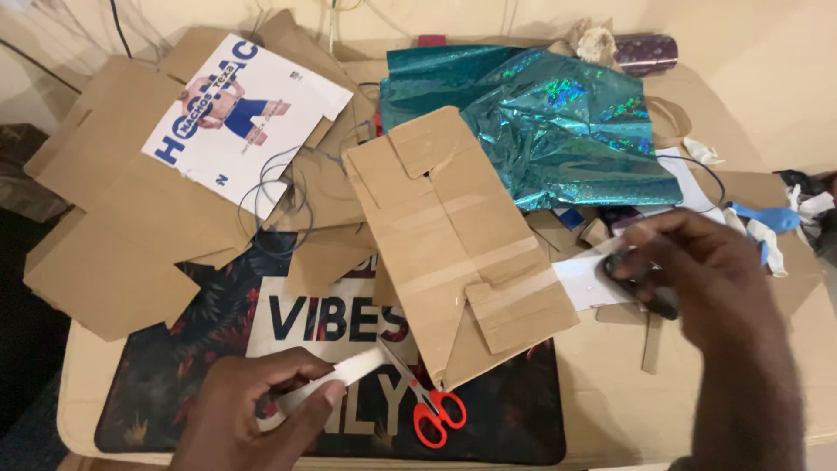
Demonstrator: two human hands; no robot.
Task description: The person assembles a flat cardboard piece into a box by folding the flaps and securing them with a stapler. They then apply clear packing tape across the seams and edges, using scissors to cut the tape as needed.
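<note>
My left hand pinches one end of a white paper strip low over a dark floral mat. Just to its right lie scissors with red handles, partly under a flattened brown cardboard box. At the right, my right hand grips a small dark object, blurred, and touches a white sheet that sticks out from under the cardboard. Which dark object it is cannot be made out.
Crumpled teal holographic foil lies behind the cardboard. More flattened brown cardboard and a white printed box panel cover the left. A thin wire loop, a blue balloon and scraps lie about the beige table.
</note>
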